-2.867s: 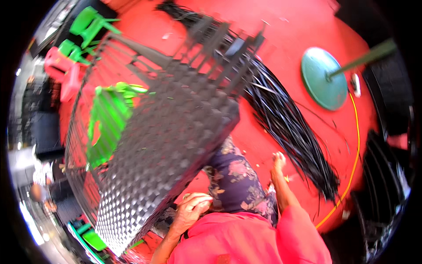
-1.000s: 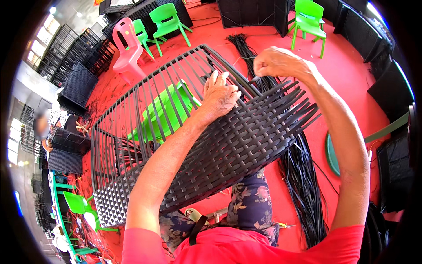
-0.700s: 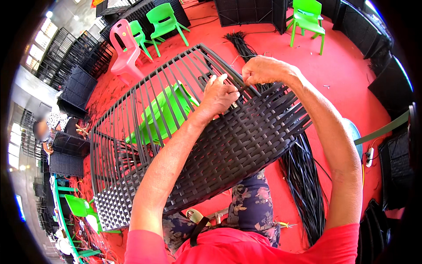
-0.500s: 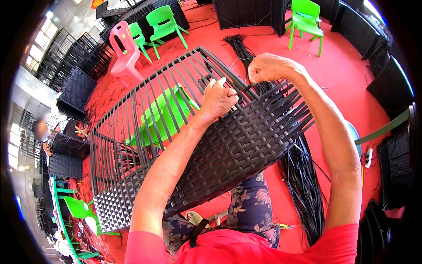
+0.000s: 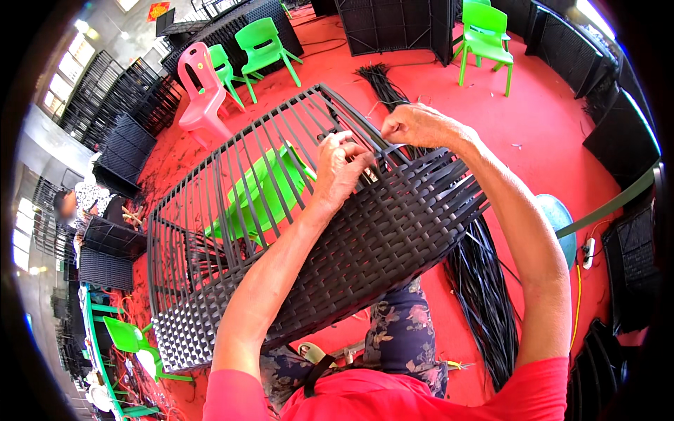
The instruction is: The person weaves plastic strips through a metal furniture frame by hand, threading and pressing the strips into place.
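Note:
A partly woven black rattan panel (image 5: pixel 365 235) lies tilted across my lap, its near part a tight weave and its far part bare parallel strips (image 5: pixel 232 161). My left hand (image 5: pixel 340 168) is at the upper edge of the weave with fingers bent and thumb pinched in; what they grip is hidden. Just right of it, my right hand (image 5: pixel 420 126) is closed at the panel's far corner, with a black plastic strip (image 5: pixel 394 150) at its fingertips. Several loose strip ends (image 5: pixel 460 184) stick out from the weave on the right.
A long bundle of black strips (image 5: pixel 481 302) lies on the red floor (image 5: pixel 533 133) to the right. A green chair (image 5: pixel 263 186) shows through the bare strips. Beyond are a pink chair (image 5: pixel 203 95), another green chair (image 5: pixel 484 42) and black woven panels (image 5: pixel 393 28). A person (image 5: pixel 91 196) sits far left.
My right hand has moved left and slightly down, closer to my left hand. The left hand has turned, its fingers now pinching lower at the weave edge. The view has shifted slightly.

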`<control>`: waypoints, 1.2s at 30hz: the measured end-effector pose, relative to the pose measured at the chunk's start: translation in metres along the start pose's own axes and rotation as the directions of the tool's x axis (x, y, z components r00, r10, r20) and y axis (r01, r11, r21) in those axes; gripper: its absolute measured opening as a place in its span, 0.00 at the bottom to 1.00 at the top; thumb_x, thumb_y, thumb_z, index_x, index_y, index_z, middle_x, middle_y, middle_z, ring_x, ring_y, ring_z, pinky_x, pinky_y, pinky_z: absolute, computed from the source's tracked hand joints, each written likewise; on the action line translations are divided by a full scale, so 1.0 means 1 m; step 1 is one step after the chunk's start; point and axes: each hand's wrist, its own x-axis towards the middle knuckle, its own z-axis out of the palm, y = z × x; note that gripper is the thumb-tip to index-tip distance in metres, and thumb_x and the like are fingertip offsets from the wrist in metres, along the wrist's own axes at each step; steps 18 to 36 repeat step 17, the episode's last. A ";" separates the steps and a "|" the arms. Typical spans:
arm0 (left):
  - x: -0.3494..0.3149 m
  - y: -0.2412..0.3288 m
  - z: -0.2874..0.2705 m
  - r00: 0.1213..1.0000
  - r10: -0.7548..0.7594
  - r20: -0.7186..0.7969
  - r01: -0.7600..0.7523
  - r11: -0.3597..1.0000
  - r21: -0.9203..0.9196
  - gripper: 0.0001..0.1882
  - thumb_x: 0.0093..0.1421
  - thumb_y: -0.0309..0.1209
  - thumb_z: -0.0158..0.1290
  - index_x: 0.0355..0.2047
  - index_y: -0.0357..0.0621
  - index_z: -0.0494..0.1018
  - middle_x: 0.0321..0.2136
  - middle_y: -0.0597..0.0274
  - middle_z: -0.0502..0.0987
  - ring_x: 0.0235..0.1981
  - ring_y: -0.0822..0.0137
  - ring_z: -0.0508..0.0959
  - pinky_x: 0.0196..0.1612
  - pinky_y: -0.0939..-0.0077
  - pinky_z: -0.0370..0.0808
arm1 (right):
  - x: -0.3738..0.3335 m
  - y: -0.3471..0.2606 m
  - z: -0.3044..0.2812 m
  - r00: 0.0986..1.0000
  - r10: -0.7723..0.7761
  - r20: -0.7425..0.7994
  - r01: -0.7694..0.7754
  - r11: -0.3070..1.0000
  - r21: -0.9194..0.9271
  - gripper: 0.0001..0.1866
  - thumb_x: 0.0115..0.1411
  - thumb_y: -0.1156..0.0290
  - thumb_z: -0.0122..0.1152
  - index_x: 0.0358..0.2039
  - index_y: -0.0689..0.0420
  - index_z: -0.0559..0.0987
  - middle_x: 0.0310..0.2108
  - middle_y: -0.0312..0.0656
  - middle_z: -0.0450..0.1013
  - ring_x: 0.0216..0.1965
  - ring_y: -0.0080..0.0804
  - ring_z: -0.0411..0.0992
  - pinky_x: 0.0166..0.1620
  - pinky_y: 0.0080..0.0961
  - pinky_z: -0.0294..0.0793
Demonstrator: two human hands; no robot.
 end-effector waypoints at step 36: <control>-0.023 -0.019 -0.027 0.986 0.025 0.166 -0.089 0.916 0.390 0.19 0.61 0.45 0.47 0.37 0.41 0.78 0.56 0.43 0.62 0.61 0.45 0.55 0.60 0.56 0.53 | 0.004 -0.029 0.022 0.928 0.231 0.293 -0.316 0.905 0.286 0.17 0.49 0.56 0.58 0.16 0.56 0.71 0.14 0.36 0.67 0.17 0.22 0.66 0.21 0.21 0.62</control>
